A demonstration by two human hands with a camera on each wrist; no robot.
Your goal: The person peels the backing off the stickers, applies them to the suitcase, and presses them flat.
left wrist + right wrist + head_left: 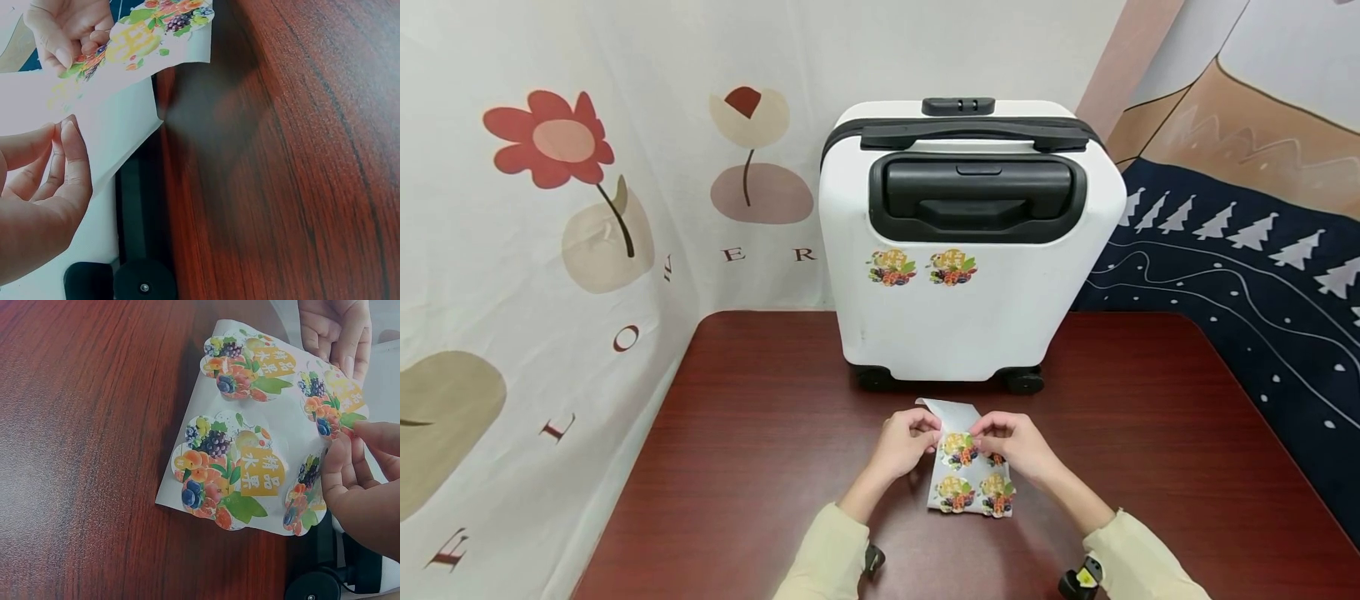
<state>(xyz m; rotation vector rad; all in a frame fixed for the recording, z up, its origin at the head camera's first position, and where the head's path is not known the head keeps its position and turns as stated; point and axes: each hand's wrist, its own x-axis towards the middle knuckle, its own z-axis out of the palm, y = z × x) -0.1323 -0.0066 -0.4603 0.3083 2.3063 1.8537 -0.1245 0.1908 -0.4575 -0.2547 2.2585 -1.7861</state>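
Both hands hold a white backing sheet [953,412] of fruit stickers above the table, in front of a suitcase. My left hand [904,442] pinches the sheet's left edge between thumb and fingertips; this hand [50,181] also shows in the left wrist view. With thumb and finger, my right hand [1013,446] pinches the leaf edge of an upper fruit sticker [328,400]. Whether that sticker is partly lifted, I cannot tell. Beside the right fingers, another sticker [303,494] is partly hidden in the head view. Two lower stickers [955,493] lie on the sheet's near part.
The white suitcase [955,325] stands upright on black wheels [1024,382] at the back of the reddish-brown table [760,433]. Two matching fruit stickers [891,267] are on its front, below the black handle recess. Printed cloths [662,100] hang behind and beside the table.
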